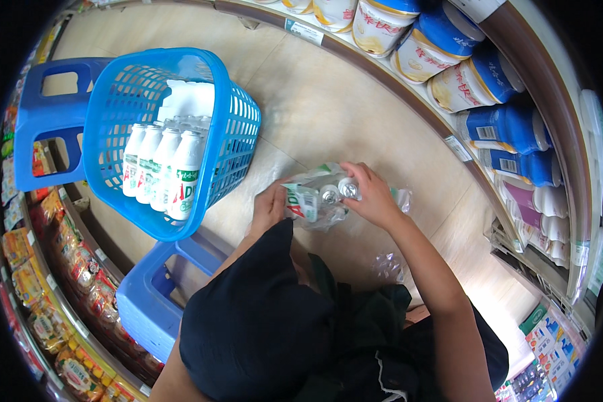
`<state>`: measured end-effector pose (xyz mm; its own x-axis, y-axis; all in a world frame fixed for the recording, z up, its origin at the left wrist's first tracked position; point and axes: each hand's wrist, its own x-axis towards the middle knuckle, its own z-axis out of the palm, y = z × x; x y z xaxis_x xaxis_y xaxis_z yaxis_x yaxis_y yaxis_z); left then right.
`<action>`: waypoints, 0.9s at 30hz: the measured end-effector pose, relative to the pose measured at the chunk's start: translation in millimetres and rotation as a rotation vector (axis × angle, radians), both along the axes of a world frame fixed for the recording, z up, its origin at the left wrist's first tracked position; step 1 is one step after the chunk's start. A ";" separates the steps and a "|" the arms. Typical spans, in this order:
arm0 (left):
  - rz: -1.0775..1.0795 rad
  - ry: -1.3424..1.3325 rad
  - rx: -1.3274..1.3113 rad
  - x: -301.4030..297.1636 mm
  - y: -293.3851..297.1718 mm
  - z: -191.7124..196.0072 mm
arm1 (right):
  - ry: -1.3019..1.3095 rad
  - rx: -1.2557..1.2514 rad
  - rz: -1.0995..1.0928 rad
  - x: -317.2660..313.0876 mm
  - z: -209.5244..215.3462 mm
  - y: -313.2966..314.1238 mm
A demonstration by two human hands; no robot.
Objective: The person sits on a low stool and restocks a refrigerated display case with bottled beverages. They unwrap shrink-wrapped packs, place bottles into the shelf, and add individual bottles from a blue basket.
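Observation:
A clear plastic wrapper (325, 220) with a few white drink bottles in it is between my hands, low in front of me. Two silvery foil caps show in its opening, and a bottle with a green and red label (301, 202) lies at its left side. My left hand (268, 206) grips the wrapper's left edge, its fingertips partly hidden. My right hand (372, 195) has its fingers closed around the top of a foil-capped bottle (348, 188). To the left, similar white bottles (183, 175) stand upright in rows in a blue plastic basket (237, 127).
Blue plastic stools (147, 311) are under and beside the basket. A crumpled piece of clear plastic (388, 266) lies on the tiled floor (295, 100). Shelves with large blue-lidded tins (425, 50) curve along the right, and packaged snacks (80, 258) line the left.

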<state>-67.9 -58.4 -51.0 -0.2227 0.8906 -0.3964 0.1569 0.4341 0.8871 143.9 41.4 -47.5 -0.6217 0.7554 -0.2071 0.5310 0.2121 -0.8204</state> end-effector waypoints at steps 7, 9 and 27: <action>0.254 -0.181 0.026 -6.4 5.7 -25.1 | 0.122 0.109 -0.118 31.0 -11.3 -29.1; 0.299 -0.157 0.012 -2.8 10.3 -17.2 | 0.174 0.056 -0.176 37.7 -6.7 -26.1; -1.531 -0.462 -0.455 79.1 -48.2 -60.2 | 0.659 -0.343 -0.807 130.4 94.2 32.8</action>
